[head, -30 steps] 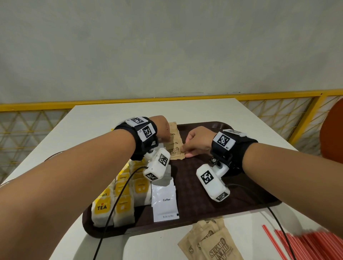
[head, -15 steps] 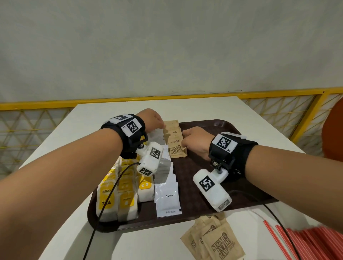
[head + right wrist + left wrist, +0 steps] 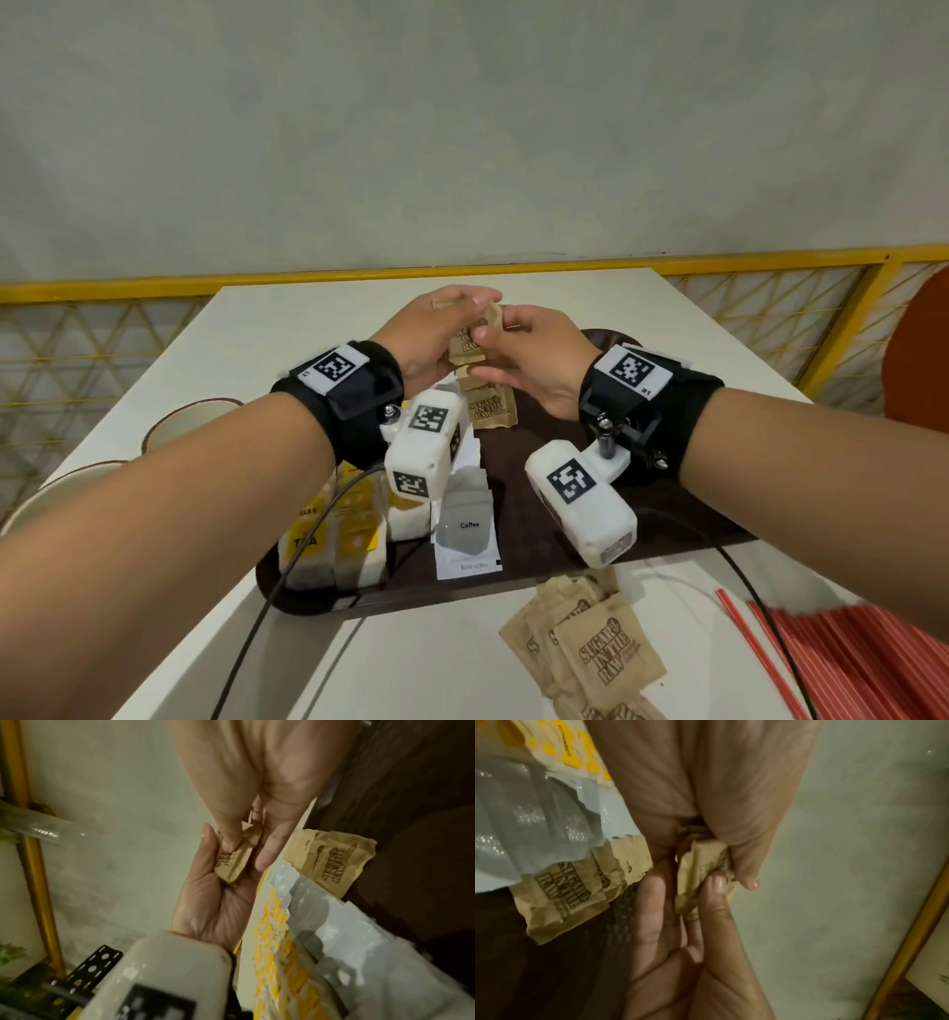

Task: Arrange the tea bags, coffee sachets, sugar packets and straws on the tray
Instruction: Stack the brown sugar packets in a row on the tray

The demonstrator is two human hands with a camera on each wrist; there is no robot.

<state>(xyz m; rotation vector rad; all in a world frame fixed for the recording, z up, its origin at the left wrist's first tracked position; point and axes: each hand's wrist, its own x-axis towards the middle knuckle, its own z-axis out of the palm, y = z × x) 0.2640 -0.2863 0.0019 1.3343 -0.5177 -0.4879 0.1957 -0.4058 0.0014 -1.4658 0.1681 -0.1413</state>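
Both hands meet above the far end of the dark brown tray [image 3: 518, 493]. Between them is a brown sugar packet [image 3: 467, 342], crumpled; my left hand [image 3: 475, 308] pinches its upper part and my right hand [image 3: 488, 342] pinches its side. The left wrist view shows that packet [image 3: 700, 866] squeezed by fingers from both sides. A few sugar packets [image 3: 488, 408] lie on the tray just below the hands. Yellow-and-white tea bags [image 3: 328, 545] fill the tray's left side, with white coffee sachets [image 3: 467, 534] beside them. Red straws [image 3: 847, 663] lie on the table at the near right.
Several loose sugar packets [image 3: 590, 652] lie on the white table in front of the tray. Two bowls [image 3: 190, 421] stand at the table's left edge. A yellow railing [image 3: 770, 259] runs behind the table. Cables trail from both wrist cameras across the tray.
Both hands have risen from the packets on the tray and come together, now holding one sugar packet in the air over the tray's far end.
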